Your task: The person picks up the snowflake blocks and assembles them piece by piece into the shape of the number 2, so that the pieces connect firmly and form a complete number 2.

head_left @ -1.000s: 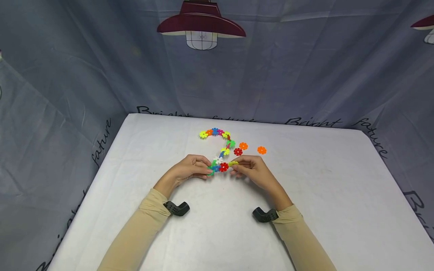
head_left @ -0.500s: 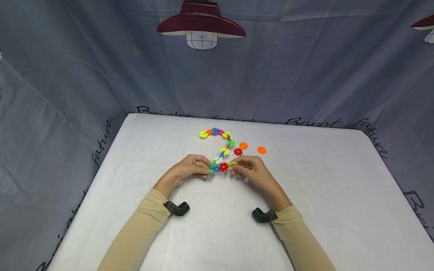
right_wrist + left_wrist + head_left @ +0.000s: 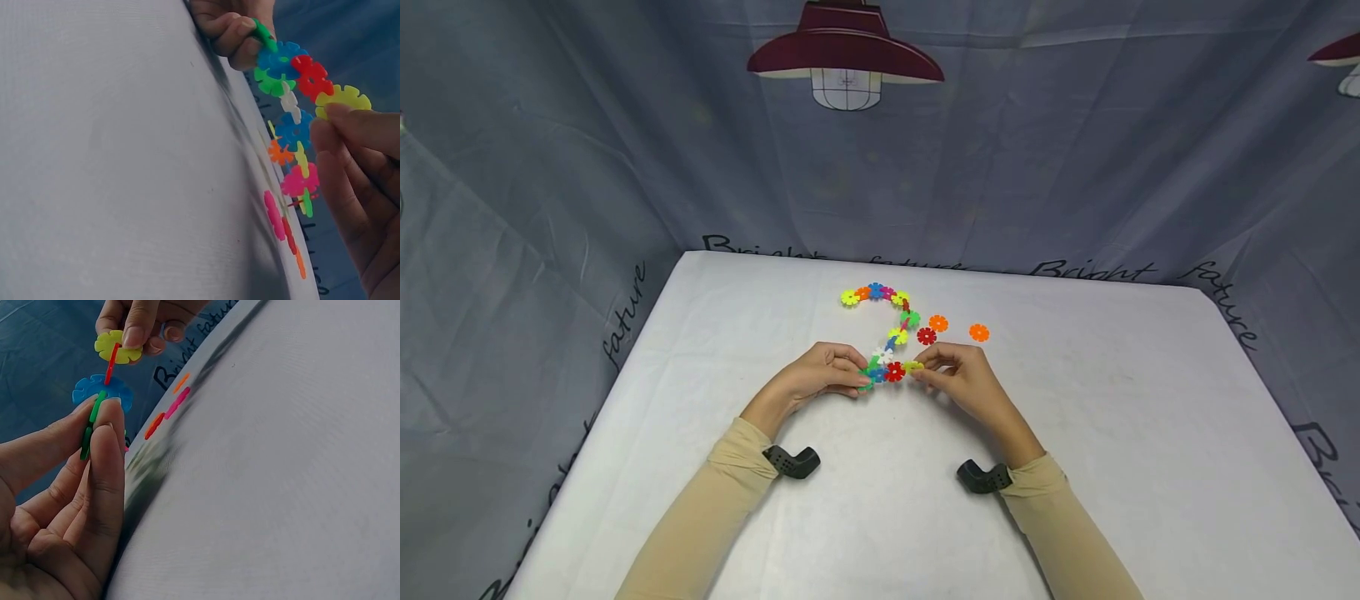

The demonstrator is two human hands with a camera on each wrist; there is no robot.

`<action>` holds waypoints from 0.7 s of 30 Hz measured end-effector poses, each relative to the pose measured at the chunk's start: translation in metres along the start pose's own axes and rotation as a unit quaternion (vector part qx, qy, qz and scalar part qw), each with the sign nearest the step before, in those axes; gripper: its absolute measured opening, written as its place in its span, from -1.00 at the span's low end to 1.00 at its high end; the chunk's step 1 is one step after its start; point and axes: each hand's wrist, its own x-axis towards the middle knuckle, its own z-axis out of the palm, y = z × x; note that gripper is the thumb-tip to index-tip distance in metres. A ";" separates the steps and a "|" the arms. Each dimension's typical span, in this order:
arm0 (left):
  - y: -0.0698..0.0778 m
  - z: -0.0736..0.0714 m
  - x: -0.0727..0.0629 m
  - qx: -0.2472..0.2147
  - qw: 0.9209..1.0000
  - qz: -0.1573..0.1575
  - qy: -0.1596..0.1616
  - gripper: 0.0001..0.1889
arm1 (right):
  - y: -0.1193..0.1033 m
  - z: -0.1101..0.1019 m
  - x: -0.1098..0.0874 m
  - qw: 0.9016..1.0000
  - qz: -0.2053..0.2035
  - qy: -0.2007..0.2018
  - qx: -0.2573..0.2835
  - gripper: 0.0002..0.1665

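A curved chain of interlocking flower-shaped plastic discs (image 3: 876, 290) in several colours lies on the table and bends round to both hands. My left hand (image 3: 827, 369) pinches a green disc (image 3: 94, 415) between thumb and fingertips, at the near bend of the chain. Beside that green disc sits a blue disc (image 3: 281, 59), and a red disc (image 3: 312, 78) follows it. With thumb and forefinger my right hand (image 3: 957, 373) pinches a yellow disc (image 3: 342, 100). Its edge meets the red disc; how deep the slots sit in each other I cannot tell.
On the white table (image 3: 1075, 433), just beyond my right hand, lie a loose red disc (image 3: 927, 336) and an orange disc (image 3: 938, 322). Another orange disc (image 3: 979, 332) lies farther right. A grey printed curtain (image 3: 1037, 167) hangs behind the table.
The yellow disc has turned from nearly edge-on to a flatter tilt in my right hand and moved slightly left. The red disc has dipped a little. My left hand has hardly moved.
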 end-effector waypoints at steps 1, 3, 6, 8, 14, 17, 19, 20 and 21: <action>0.000 0.000 0.000 0.000 1.000 0.000 0.000 -0.81 | 0.000 0.000 0.000 1.000 -0.002 0.001 -0.002 -0.86; 0.000 0.000 0.000 0.000 1.000 0.001 0.000 -0.81 | 0.000 0.001 0.000 1.000 -0.006 0.001 -0.005 -0.86; 0.000 0.000 0.000 0.002 1.000 0.001 0.004 -0.81 | 0.001 0.001 0.000 1.000 -0.009 -0.001 -0.004 -0.87; 0.000 0.000 0.000 0.005 1.000 0.001 0.006 -0.81 | 0.001 0.002 0.000 1.000 -0.010 -0.002 -0.004 -0.88; -0.001 0.000 0.000 0.016 1.000 0.002 0.005 -0.81 | 0.001 0.003 -0.001 1.000 -0.011 -0.004 -0.010 -0.88; -0.001 0.000 0.001 0.018 1.000 0.000 0.005 -0.81 | 0.000 0.004 -0.001 1.000 -0.007 -0.009 -0.008 -0.88; -0.001 -0.001 0.000 0.018 1.000 -0.001 0.005 -0.81 | 0.000 0.005 -0.001 1.000 -0.007 -0.017 -0.002 -0.88; -0.001 -0.001 0.000 0.018 1.000 -0.001 0.004 -0.81 | 0.000 0.005 -0.001 1.000 -0.006 -0.021 0.002 -0.88; -0.001 -0.001 0.000 0.019 1.000 -0.001 0.003 -0.82 | 0.000 0.005 -0.001 1.000 -0.005 -0.025 0.003 -0.88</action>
